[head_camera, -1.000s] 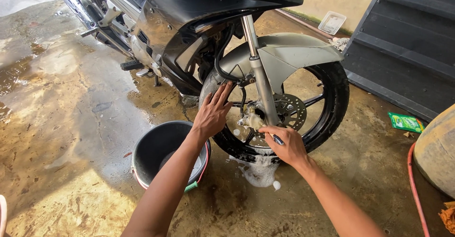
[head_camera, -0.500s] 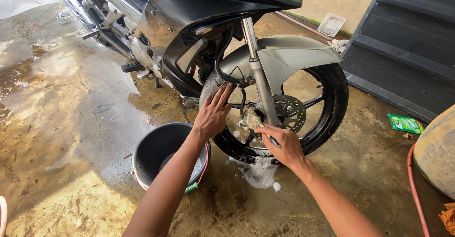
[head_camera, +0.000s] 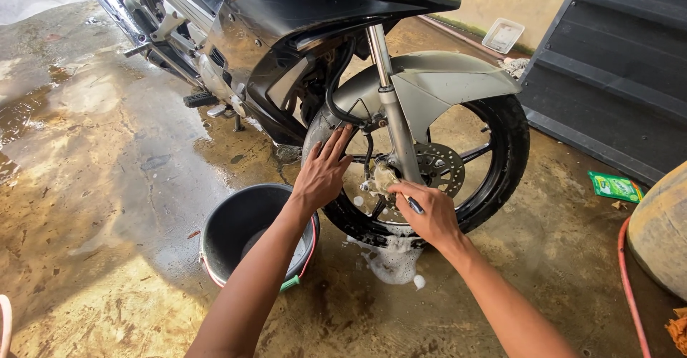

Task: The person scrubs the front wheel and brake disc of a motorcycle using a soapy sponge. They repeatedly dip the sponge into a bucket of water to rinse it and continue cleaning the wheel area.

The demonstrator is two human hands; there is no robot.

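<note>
1. I am crouching over a wet, stained brown concrete floor (head_camera: 93, 186), with a dark grey stepped structure (head_camera: 615, 79) standing off to my right.
2. A black motorcycle with a silver front mudguard (head_camera: 444, 79) is standing before me, its black-tyred front wheel (head_camera: 501, 165) resting on the floor.
3. My left hand (head_camera: 322, 172) is lying flat, fingers spread, against the tyre's left side.
4. My right hand (head_camera: 429, 215) is curling closed around a thin dark-handled brush (head_camera: 413, 205), its soapy head touching the wheel hub beside the drilled brake disc (head_camera: 440, 168).
5. White suds (head_camera: 393, 258) are pooling on the floor under the wheel.
6. A round black plastic bucket (head_camera: 236, 222) is sitting just beside the wheel, below my left forearm.
7. A small green packet (head_camera: 614, 186) is lying well apart on the right.
</note>
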